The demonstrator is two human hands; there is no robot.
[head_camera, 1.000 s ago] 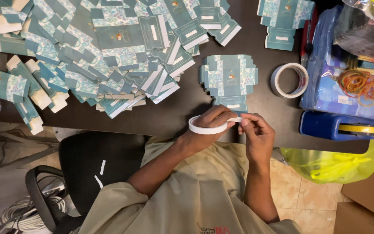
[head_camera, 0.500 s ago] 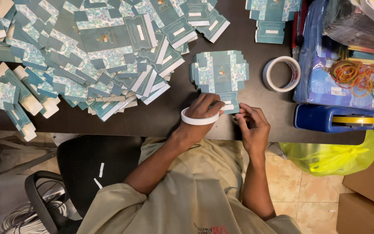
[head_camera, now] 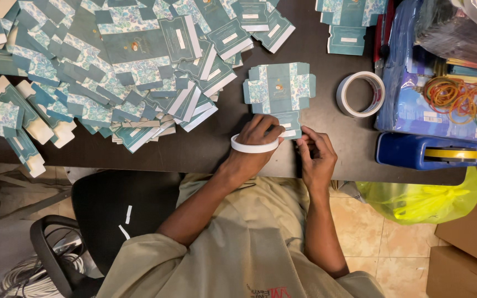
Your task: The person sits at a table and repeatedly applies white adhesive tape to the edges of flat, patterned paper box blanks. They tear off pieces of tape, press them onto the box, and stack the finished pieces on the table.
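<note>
Left hand (head_camera: pixel 258 138) hides the flat carton's (head_camera: pixel 280 91) bottom flap.

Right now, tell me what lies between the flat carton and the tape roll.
Head view: bare dark table between the flat carton and the tape roll.

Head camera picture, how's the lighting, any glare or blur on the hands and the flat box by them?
Head view: even overhead light, soft shadows only; left hand, right hand and the flat teal box are sharp, no motion blur; mild glare on the plastic-wrapped packs at right; floor below the dark table is dimmer.
</note>
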